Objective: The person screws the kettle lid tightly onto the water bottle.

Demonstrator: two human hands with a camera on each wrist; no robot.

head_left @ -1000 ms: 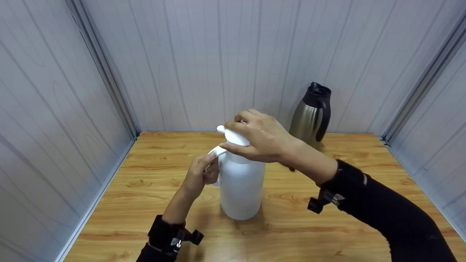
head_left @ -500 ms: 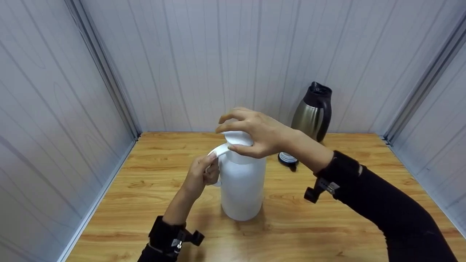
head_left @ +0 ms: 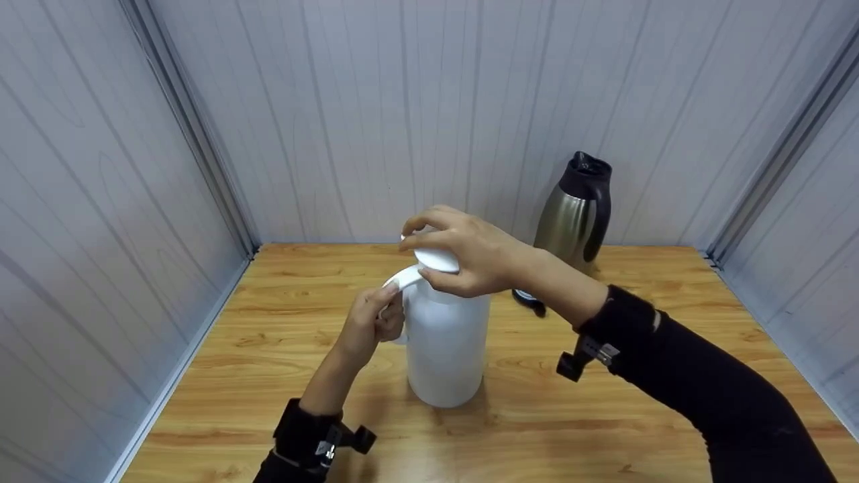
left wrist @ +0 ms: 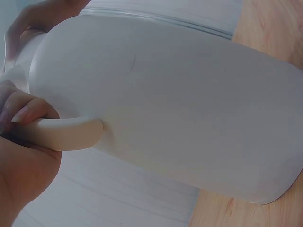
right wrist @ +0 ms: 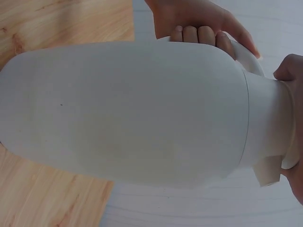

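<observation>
Gripping the handle point(head_left: 397, 288) of the white jug point(head_left: 445, 349) at mid-table, left hand point(head_left: 372, 322) has fingers curled round it. Right hand point(head_left: 470, 251) pinches the white lid point(head_left: 436, 258) on top, fingers and thumb curled round its rim. Risk: a skewed lid could jam or slip; a hard twist might tip the jug. Steel flask point(head_left: 577, 211) and black cap point(head_left: 527, 300), far right, could get knocked by the right arm.
</observation>
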